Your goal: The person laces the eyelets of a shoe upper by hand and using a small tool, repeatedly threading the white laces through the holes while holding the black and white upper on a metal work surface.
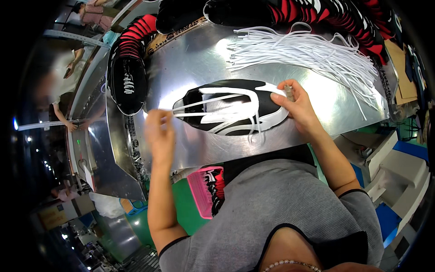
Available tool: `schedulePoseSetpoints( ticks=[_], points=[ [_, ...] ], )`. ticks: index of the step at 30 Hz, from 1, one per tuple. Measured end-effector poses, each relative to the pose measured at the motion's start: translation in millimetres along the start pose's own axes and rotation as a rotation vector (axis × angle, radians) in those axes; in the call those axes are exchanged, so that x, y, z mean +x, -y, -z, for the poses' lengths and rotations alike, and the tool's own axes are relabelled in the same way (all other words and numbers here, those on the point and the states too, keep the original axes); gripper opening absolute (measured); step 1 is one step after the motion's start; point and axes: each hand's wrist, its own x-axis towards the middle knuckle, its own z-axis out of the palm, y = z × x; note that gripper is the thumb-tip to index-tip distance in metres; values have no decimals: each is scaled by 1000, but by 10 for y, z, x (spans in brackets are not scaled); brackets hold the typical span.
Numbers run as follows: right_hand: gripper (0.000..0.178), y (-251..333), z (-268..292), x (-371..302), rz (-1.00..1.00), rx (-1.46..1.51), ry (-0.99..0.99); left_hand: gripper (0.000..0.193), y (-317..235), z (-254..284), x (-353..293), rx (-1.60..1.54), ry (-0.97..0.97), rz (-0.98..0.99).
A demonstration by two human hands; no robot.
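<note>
A black and white shoe upper (272, 108) lies lengthwise on the metal table, its opening toward the left. Two white strands of shoelace (206, 114) run taut from its eyelet area to my left hand (159, 131), which is closed on them and slightly blurred. Short loose lace ends hang over the near side of the upper. My right hand (299, 105) grips the upper's right end, thumb on top. A beige wrap or small piece (289, 93) shows at one of its fingers; I cannot tell which.
A pile of loose white shoelaces (303, 50) lies on the metal table (190, 59) at the far right. Nested black and red uppers (129, 81) line its left and far edges. A pink basket (199, 192) with uppers stands below. Other people work at left.
</note>
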Motion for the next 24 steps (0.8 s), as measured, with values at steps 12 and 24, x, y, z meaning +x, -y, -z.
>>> schedulePoseSetpoints(
  ticks=[12, 24],
  points=[
    [30, -115, 146, 114, 177, -530, -53, 7, -267, 324, -188, -543, 32, 270],
    [18, 214, -254, -96, 502, -466, 352, 10, -1117, -434, 208, -451, 113, -314]
  ],
)
